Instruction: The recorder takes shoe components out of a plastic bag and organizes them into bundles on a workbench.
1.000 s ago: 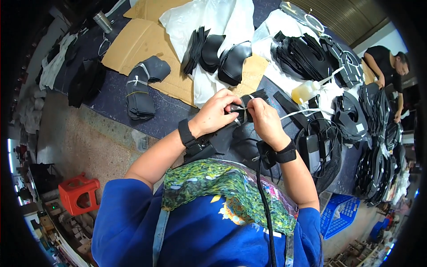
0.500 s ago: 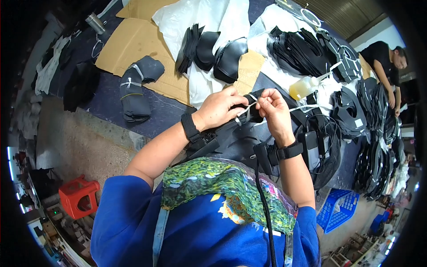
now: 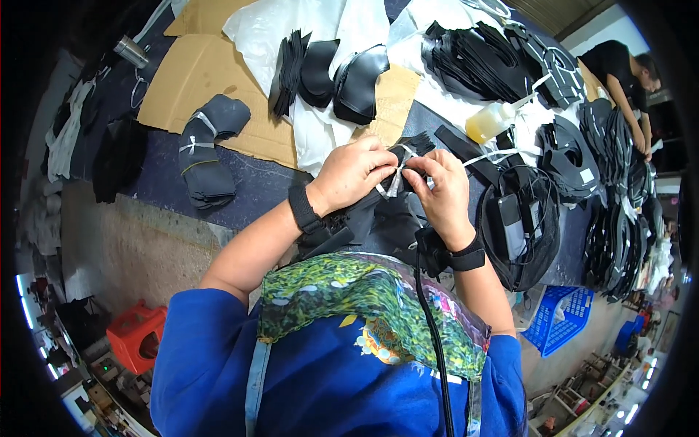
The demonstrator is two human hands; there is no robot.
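Note:
Both hands meet over a stack of black cut pieces (image 3: 416, 146) at the table's near edge. A white tie strip (image 3: 394, 183) passes round the stack. With thumb and fingers pinched, my left hand (image 3: 355, 173) grips the strip on one side. My right hand (image 3: 443, 191) pinches it from the other side, fingertips close to the left ones. The crossing of the strip's ends is partly covered by the fingers. To the left lies another bundle of black pieces (image 3: 207, 156), bound with white ties and a yellowish band.
Cardboard (image 3: 182, 84) and white plastic sheet (image 3: 251, 33) carry more black pieces (image 3: 362, 81). At right are a bottle of yellow liquid (image 3: 489, 122), a black bag (image 3: 518, 251) and stacked pieces. A red stool (image 3: 137, 336) and blue basket (image 3: 559, 320) stand below. A person (image 3: 619, 76) works far right.
My hands have drawn closer together on the strip, and the right hand has come down and turned inward. The whole view has shifted slightly.

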